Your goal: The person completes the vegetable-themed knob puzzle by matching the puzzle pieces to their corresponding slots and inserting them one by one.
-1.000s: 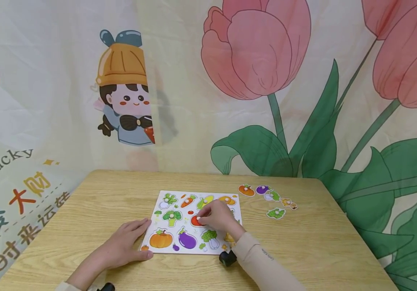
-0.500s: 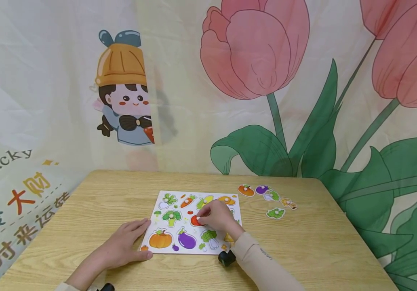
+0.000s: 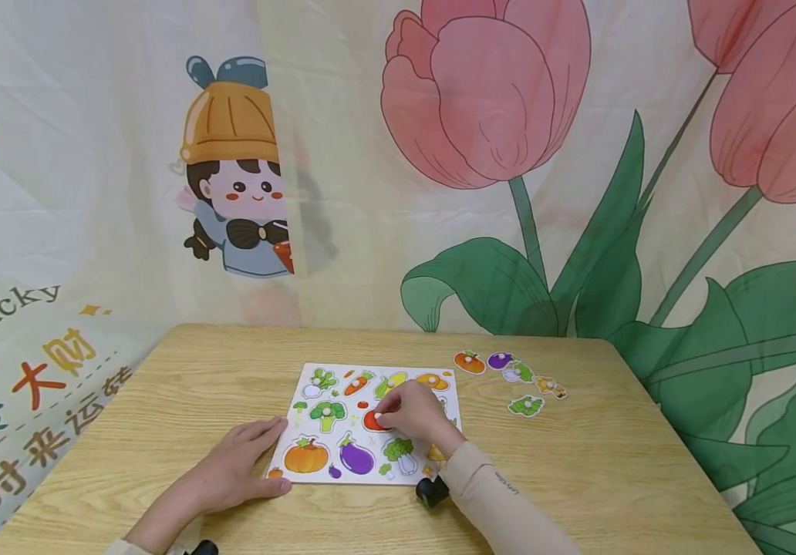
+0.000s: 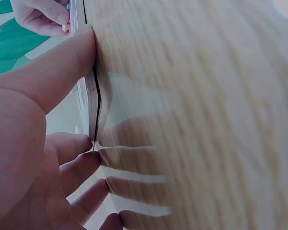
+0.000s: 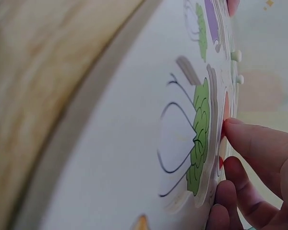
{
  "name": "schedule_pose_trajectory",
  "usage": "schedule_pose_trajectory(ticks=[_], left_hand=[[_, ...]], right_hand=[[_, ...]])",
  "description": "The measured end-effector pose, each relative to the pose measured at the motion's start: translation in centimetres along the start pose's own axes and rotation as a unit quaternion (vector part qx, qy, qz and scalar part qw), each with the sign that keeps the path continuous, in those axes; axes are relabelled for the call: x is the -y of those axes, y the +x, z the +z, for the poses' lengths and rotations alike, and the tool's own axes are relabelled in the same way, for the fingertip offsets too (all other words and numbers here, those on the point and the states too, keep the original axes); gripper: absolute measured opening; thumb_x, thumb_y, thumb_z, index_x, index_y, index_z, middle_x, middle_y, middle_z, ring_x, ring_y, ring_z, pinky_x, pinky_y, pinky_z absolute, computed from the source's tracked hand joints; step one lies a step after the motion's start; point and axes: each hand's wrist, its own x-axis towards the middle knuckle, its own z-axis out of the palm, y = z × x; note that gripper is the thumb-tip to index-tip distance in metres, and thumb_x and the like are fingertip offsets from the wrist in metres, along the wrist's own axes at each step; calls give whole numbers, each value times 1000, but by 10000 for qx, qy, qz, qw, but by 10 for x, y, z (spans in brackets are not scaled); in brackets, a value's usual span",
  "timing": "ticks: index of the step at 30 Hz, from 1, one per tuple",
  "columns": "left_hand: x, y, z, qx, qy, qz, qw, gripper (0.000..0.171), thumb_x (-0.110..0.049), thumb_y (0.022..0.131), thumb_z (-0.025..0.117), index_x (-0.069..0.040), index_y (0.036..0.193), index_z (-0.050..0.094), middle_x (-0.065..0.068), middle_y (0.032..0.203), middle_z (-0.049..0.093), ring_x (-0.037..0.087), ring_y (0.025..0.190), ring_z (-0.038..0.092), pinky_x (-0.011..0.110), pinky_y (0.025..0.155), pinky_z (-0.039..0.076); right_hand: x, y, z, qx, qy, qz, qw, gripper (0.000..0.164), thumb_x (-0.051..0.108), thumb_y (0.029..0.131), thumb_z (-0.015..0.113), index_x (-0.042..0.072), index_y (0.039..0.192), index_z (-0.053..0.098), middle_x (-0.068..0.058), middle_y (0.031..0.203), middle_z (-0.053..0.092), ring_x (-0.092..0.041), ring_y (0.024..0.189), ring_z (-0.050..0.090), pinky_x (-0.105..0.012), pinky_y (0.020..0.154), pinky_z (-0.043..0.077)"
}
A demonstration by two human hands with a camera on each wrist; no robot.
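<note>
A white vegetable puzzle board point(image 3: 301, 422) lies flat on the wooden table. My right hand point(image 3: 415, 412) pinches the white knob of the red tomato puzzle piece point(image 3: 372, 420), which sits at the tomato's place on the board; the hand covers part of the board's right side. In the right wrist view, the thumb and fingers are close over the red tomato, beyond a printed bok choy point(image 5: 201, 139). My left hand point(image 3: 241, 462) rests at the board's near left corner, thumb at the front edge and fingers spread along the left edge. Its fingertips point(image 4: 89, 141) meet the table beside the board.
Several loose knobbed pieces lie right of the board: a pumpkin point(image 3: 470, 362), an eggplant point(image 3: 500, 361), a white-and-green vegetable point(image 3: 519, 372), an orange-brown piece point(image 3: 551, 388) and a leafy green one point(image 3: 526, 406). Carrot point(image 3: 359, 384) and broccoli point(image 3: 328, 415) pieces sit in the board. A printed curtain point(image 3: 342, 293) hangs behind.
</note>
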Motion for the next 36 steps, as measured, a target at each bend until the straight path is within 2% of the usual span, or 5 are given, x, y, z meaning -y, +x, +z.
schedule_pose_trajectory(ticks=[10, 18, 28, 36], left_hand=[[0, 0, 0, 43, -55, -29, 10000, 101, -67, 75, 71, -8, 150, 39, 14, 154, 36, 42, 137, 31, 62, 104, 36], [1, 1, 1, 98, -88, -97, 9999, 102, -68, 74, 70, -9, 151, 38, 13, 155, 35, 42, 138, 29, 62, 104, 35], [0, 2, 1, 114, -143, -104, 9998, 102, -67, 74, 71, -9, 151, 38, 13, 155, 35, 42, 139, 29, 62, 104, 35], [-1, 1, -1, 95, -97, -67, 9999, 102, -68, 75, 70, -8, 151, 38, 14, 155, 36, 42, 138, 29, 62, 104, 35]], right_hand=[[1, -1, 1, -56, -19, -15, 10000, 3, 22, 82, 80, 20, 83, 78, 12, 79, 64, -7, 76, 55, -26, 71, 46], [1, -3, -1, 71, -45, -136, 9999, 12, 22, 83, 80, 17, 94, 78, 7, 85, 64, -11, 78, 52, -26, 69, 44], [-7, -13, -27, 66, 360, -177, 9992, 22, 24, 85, 77, 16, 105, 76, -2, 99, 66, -16, 83, 57, -29, 69, 50], [-32, -26, -57, -469, 566, -132, 9972, 24, 26, 86, 76, 16, 107, 75, -1, 104, 68, -20, 90, 61, -33, 76, 53]])
